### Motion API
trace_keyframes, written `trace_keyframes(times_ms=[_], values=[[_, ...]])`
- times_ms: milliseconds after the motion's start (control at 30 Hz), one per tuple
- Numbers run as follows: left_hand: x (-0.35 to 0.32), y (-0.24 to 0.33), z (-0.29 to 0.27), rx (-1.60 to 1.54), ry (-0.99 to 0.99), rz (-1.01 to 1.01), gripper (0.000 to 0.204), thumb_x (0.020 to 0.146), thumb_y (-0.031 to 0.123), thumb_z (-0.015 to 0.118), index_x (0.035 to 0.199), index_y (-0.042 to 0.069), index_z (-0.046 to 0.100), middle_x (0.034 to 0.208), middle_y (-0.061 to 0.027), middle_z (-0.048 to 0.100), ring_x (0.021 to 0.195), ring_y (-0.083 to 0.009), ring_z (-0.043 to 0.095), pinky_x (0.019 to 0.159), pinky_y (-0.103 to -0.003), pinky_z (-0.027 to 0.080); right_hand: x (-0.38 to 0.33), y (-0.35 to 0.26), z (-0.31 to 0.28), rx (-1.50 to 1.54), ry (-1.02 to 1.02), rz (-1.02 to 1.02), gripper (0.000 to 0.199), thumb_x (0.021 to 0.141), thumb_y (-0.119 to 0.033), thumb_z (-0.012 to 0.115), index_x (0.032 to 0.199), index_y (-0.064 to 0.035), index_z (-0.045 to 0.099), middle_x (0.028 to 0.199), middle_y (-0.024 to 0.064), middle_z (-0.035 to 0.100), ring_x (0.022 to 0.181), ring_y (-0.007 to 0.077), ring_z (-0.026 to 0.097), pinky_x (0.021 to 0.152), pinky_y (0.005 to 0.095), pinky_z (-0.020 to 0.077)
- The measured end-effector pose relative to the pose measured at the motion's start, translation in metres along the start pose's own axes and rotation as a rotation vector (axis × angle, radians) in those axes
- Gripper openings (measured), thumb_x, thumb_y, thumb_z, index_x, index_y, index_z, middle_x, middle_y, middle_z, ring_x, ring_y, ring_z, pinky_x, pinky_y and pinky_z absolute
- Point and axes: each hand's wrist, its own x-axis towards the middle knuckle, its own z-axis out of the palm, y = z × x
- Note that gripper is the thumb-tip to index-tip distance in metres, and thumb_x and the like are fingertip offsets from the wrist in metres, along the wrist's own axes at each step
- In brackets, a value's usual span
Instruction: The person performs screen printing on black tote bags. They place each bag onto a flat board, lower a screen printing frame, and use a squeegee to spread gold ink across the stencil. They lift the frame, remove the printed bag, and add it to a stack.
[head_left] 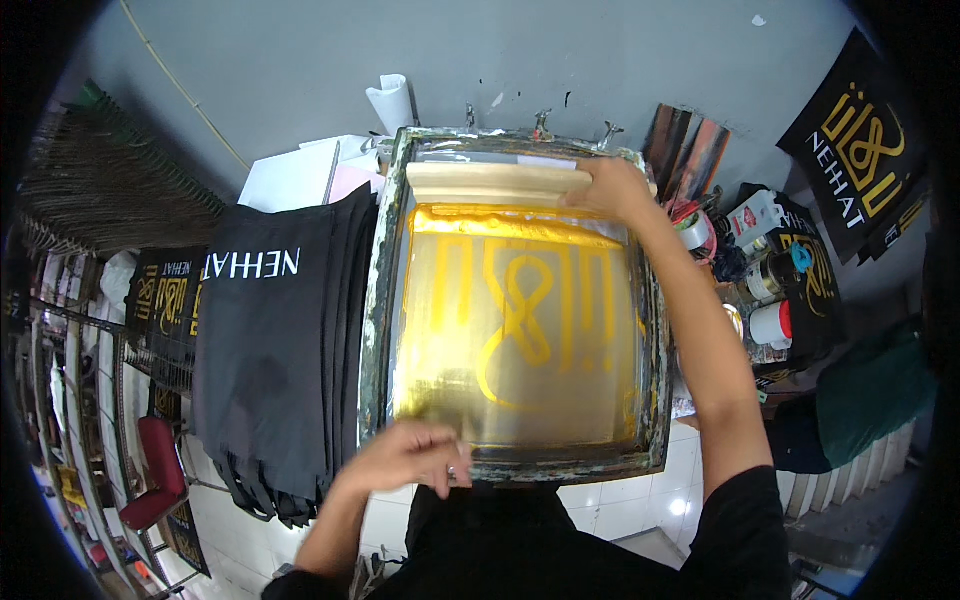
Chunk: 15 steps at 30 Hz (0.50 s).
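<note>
A screen-printing frame (655, 440) with dark, paint-stained edges lies in front of me. Its mesh (560, 405) carries a looping design in yellow-gold. Along the far end rests a pale squeegee (480, 182), with a thick band of golden ink (515, 226) in front of it. My right hand (612, 188) is closed around the squeegee's right end. My left hand (415, 458) is over the frame's near left corner, slightly blurred, its fingers loosely bent and apart, with nothing visible in them. Whether it touches the frame I cannot tell.
Black printed fabric bags (280, 350) lie stacked left of the frame. Jars and bottles (765, 280) crowd the right side. A wire rack (120, 190) and red chair (160, 470) stand left. Another person in green (870, 400) is at far right.
</note>
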Motion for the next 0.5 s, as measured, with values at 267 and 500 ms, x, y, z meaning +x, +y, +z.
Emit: trace_keyframes(times_ms=[267,500], values=[[0.149,0.172,-0.111,1.389,0.892,0.729,0.044,0.081,0.025,0.082,0.118,0.004,0.071,0.11,-0.0179,0.072,0.105,-0.0372,0.068,0.095,-0.046,0.051,-0.036,-0.026,0.014,-0.158,0.061,0.127,0.073,0.07,-0.079,0.073,0.093,-0.0093,0.08,0.082,0.0114,0.076,0.08,0.0308,0.075,0.072,0.0434,0.0584],[0.137,0.134,-0.109,1.303,0.817,0.598,0.029,0.079,0.021,0.083,0.1,0.003,0.077,0.089,-0.0171,0.074,0.082,-0.0358,0.072,0.076,-0.044,0.055,-0.077,-0.037,0.014,-0.138,0.032,0.095,0.071,0.069,-0.077,0.074,0.086,-0.0086,0.079,0.08,0.0114,0.075,0.077,0.0306,0.074,0.068,0.0435,0.0581]])
